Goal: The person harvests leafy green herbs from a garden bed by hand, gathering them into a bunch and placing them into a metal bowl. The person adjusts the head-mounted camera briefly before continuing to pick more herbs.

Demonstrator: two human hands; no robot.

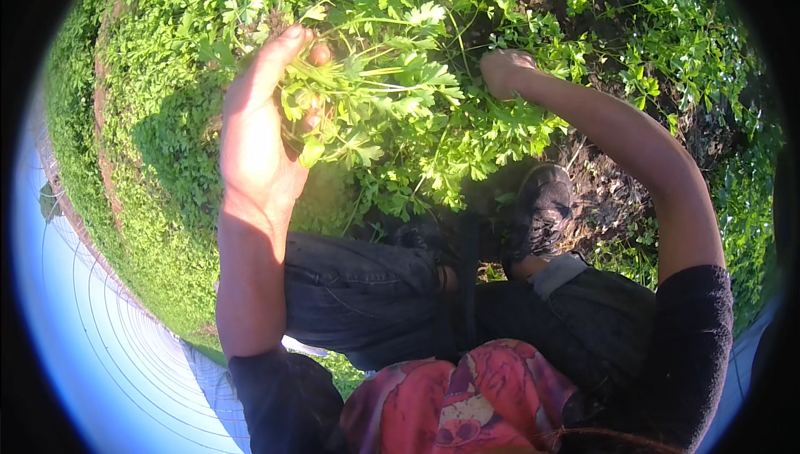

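My left hand [262,122], on the left in bright sun, is closed around a bunch of leafy green stems [369,79] that look like parsley. Its fingertips show at the near side of the stems, and the leaves spread out to the right. Lower right of the bunch's top, my right hand [507,74] is down among the growing leafy plants [481,135], its fingers curled and partly hidden by leaves. What those fingers hold, if anything, is not visible.
Dense green plants [181,141] surround me. My shoe [545,204] and bent legs in dark trousers [369,291] are just below the hands. Bare soil with dry litter [606,204] lies right of the shoe. A curved hooped structure [125,329] shows at lower left.
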